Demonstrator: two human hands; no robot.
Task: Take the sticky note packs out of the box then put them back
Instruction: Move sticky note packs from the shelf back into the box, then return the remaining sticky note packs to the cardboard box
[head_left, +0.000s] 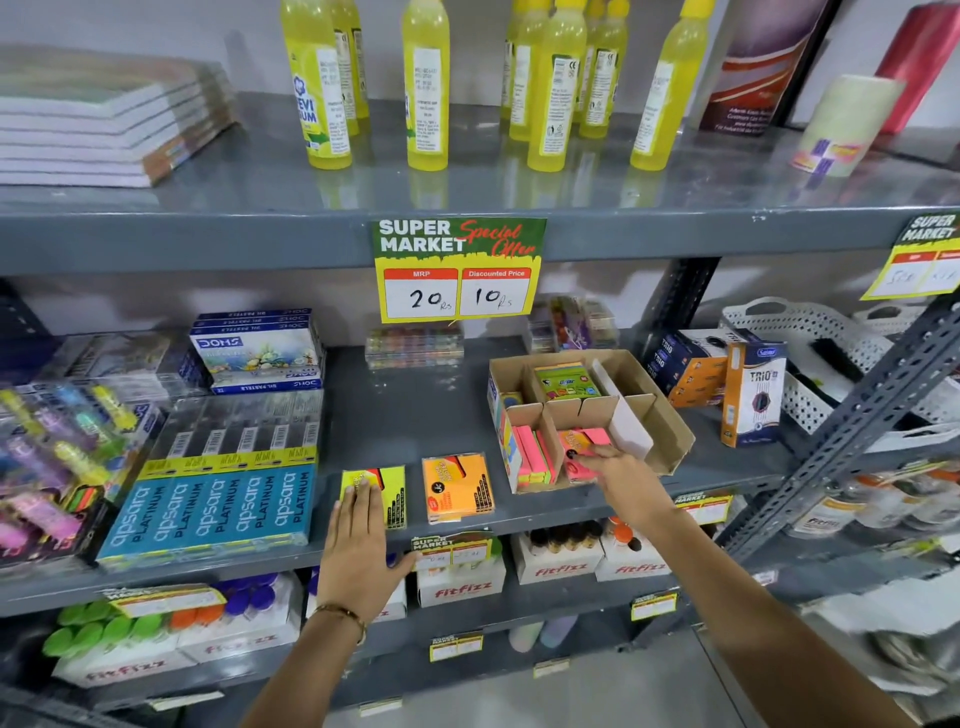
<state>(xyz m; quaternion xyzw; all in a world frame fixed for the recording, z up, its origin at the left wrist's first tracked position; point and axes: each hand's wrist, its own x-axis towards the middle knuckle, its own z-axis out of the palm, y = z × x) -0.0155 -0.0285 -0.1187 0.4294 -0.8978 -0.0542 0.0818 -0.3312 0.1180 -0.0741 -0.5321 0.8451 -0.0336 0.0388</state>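
Note:
A brown cardboard box (670, 415) with dividers sits on the middle shelf at the right. Its front-left cell holds pink and green sticky note packs (532, 457); a green pack (566, 382) lies in a rear cell. My right hand (621, 475) reaches into the front cell and grips a pink sticky note pack (579, 447). Two packs lie flat on the shelf outside the box: a yellow pack (387, 491) and an orange pack (457, 488). My left hand (358, 540) rests flat with its fingers on the yellow pack.
Blue pencil boxes (213, 506) lie left of the yellow pack. Orange and white Trio boxes (748, 395) stand right of the cardboard box, beside a slanted shelf brace (852, 431). A price sign (457, 270) hangs from the upper shelf, which carries yellow bottles (428, 88).

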